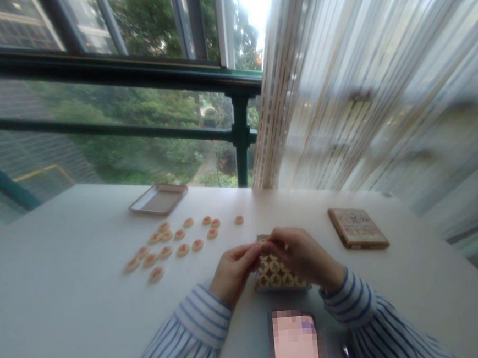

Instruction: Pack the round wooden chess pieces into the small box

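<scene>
My left hand (234,270) and my right hand (306,253) meet above a small box (284,289) holding rows of round wooden Chinese chess pieces with dark characters. A pale Chinese chess piece (263,245) shows between the fingertips of both hands, which are closed in a pinch around it. The back of the box and some of its pieces are hidden by my fingers. Left of the box, several loose Chinese chess pieces with red characters (182,250) are scattered over the white table (80,318).
A shallow rectangular tray or lid (158,201) lies at the table's back left. On the right is a flat brown printed box (359,228). A phone-like object, blurred out (295,343), lies near me. Beyond the table are a green railing (241,123) and string curtains (312,112).
</scene>
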A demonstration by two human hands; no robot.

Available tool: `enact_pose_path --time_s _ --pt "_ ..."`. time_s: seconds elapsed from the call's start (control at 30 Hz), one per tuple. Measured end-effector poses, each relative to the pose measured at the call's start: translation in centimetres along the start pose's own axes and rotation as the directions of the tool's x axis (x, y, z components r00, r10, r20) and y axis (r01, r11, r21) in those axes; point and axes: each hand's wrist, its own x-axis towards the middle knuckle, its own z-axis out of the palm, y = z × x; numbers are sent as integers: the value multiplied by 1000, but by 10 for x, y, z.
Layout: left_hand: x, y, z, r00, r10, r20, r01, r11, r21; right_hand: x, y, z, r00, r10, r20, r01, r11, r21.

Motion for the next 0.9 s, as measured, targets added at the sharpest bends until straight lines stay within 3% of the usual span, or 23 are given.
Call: enact_pose_path --time_s 0.33,0.6,0.9 --pt "2 -3 0 999 -31 -21 29 996 -79 0 1 -1 999 -8 42 12 996 -92" --pt "3 -6 -3 998 11 -56 -15 997 -81 -2 -3 -9 992 -112 50 111 994 17" --pt "4 -7 -1 998 5 -66 -12 993 -114 -1 -1 -9 986 -159 47 163 979 -125"
